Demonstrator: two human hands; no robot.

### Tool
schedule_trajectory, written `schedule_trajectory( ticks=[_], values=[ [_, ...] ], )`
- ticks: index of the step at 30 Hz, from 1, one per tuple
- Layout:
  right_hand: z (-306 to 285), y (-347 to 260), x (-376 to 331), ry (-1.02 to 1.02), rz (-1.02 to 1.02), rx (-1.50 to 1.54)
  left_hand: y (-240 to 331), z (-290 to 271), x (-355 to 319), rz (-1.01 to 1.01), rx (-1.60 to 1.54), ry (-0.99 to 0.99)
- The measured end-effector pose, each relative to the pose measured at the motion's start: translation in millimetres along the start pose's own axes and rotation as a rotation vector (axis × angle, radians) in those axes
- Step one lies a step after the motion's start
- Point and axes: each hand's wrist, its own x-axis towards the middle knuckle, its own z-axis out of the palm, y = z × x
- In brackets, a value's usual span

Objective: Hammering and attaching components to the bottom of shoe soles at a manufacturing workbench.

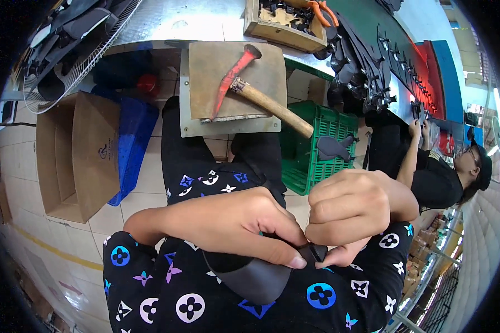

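Note:
Against my lap, my left hand (255, 227) is closed around a smooth dark grey-black curved piece (258, 280) with a rounded wide end; its exact kind is unclear. My right hand (350, 211) is closed in a fist, thumb and fingers pinching the narrow black end (318, 252) that sticks out beside my left thumb. The two hands nearly touch. Beyond them a hammer (272, 105) with a red-painted head and wooden handle lies on a brown board (205, 69) over a metal plate (191, 127). My fingers hide much of the held piece.
A green crate (297, 180) with a dark flat piece (334, 148) stands right of the board. Left are a cardboard box (78, 161), a blue crate (144, 119) and a wire basket (103, 53). A wooden box (286, 36) with pliers (322, 12) sits ahead. A co-worker (439, 177) sits right.

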Motion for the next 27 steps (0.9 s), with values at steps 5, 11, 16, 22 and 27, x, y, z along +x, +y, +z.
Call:
schedule_trajectory(
  ticks=[5, 11, 16, 22, 27],
  values=[
    [6, 2, -2, 0.034, 0.000, -0.019, 3, 6, -5, -0.005, 0.053, 0.013],
    [-11, 7, -5, -0.018, -0.006, -0.082, 4, 18, -9, 0.152, 0.209, 0.272],
    [-2, 26, -27, 0.223, 0.267, 0.017, -6, 24, -15, 0.039, 0.211, 0.544],
    [64, 18, -15, 0.761, 0.303, 0.215, -5, 20, -13, 0.025, 0.439, 0.627],
    [80, 23, -21, 0.977, 0.318, 0.064, -1, 12, 1, -0.141, 0.475, 0.655]
  ],
)
